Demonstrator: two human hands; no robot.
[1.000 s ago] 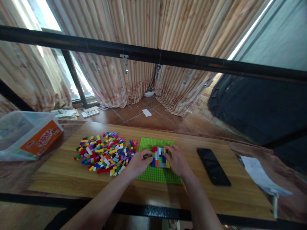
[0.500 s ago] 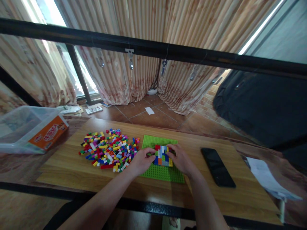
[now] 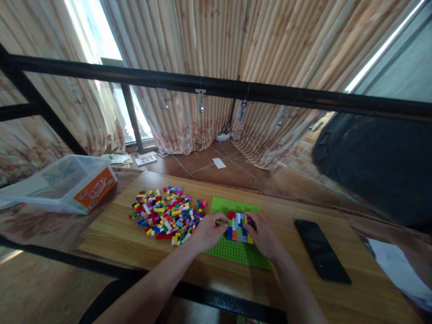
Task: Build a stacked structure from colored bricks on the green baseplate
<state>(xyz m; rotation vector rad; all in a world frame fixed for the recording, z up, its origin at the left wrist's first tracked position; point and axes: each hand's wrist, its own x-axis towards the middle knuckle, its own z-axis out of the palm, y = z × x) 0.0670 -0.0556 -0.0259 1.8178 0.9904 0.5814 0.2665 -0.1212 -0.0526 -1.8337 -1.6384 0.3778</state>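
Note:
A flat rectangular build of coloured toy bricks (image 3: 239, 230) sits over the green studded baseplate (image 3: 236, 255). At its left edge is my left hand (image 3: 212, 230), thumb and fingers curled against the bricks. My right hand (image 3: 265, 234) grips the opposite edge, its fingers at the far right corner and its thumb on the side. The build shows red, blue, white, yellow, orange and grey bricks. Its underside is hidden, so I cannot tell whether it is pressed onto the plate. A pile of loose toy bricks (image 3: 168, 215) spreads just left of the plate.
A black phone (image 3: 322, 252) lies right of the baseplate on the wooden board (image 3: 141, 254). Paper (image 3: 398, 265) is at the far right. On the left stands a clear plastic bin (image 3: 67, 184) with an orange label. A black metal bar (image 3: 216, 85) crosses beyond the board.
The camera view has shifted, so everything sits farther right and slightly lower. Both hands stay at the sides of the brick build, with little visible change in their grip.

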